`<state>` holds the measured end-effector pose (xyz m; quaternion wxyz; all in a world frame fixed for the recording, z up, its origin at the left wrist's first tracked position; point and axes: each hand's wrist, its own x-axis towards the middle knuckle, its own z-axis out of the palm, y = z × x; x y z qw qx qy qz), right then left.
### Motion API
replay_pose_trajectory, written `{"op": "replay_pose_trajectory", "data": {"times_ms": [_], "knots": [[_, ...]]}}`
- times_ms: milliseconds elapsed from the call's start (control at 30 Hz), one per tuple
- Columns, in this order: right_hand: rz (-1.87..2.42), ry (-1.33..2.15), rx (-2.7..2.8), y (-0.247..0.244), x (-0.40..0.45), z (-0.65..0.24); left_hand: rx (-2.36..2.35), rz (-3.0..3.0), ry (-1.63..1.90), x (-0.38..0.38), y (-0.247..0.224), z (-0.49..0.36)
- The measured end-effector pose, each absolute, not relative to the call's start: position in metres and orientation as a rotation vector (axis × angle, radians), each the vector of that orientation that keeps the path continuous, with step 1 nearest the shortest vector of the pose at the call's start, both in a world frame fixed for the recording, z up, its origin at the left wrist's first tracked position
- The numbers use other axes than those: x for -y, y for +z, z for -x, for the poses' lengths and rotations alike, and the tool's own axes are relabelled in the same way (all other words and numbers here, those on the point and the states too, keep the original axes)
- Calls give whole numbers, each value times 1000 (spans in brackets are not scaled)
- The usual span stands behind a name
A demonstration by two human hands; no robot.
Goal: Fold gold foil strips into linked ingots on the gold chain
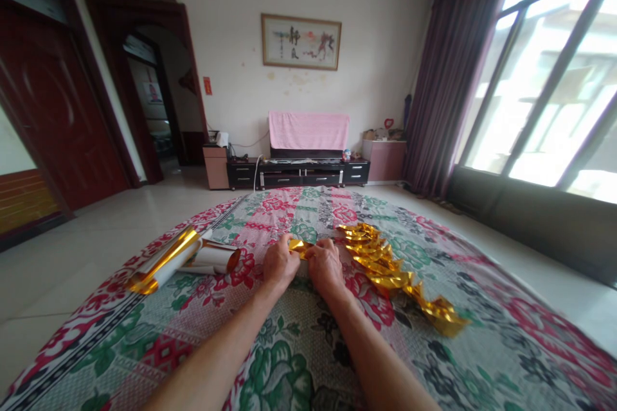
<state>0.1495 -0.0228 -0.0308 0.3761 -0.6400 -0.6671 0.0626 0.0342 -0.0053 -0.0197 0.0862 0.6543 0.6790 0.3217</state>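
Note:
Between my two hands is a small piece of folded gold foil paper [299,247], low over the flowered cloth. My left hand [280,263] pinches its left end, fingers closed. At the right end, the curled fingers of my right hand [326,264] grip it and hide part of it. To the right lies a line of folded gold paper ingots [385,279], close together and running toward me. On the left rest rolled gold foil sheets [168,260] with white backs, one roll lying across another.
A flowered cloth [284,372] in red, green and grey covers the large round surface before me. Beyond it stand a low black cabinet [301,173] and a pink cloth [308,130] draped over something. Windows and a purple curtain [438,77] are at right.

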Motion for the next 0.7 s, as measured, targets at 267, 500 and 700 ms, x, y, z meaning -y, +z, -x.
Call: {"op": "replay_pose_trajectory", "data": {"times_ms": [267, 500, 700], "knots": [[1646, 160, 1718, -35, 22, -150, -2061, -2041, 917, 7, -21, -33], [1657, 150, 1722, -32, 23, -150, -2069, -2128, 987, 8, -23, -30], [1674, 163, 1712, -29, 26, -149, -1974, -2249, 1025, 2, -32, -24]]}}
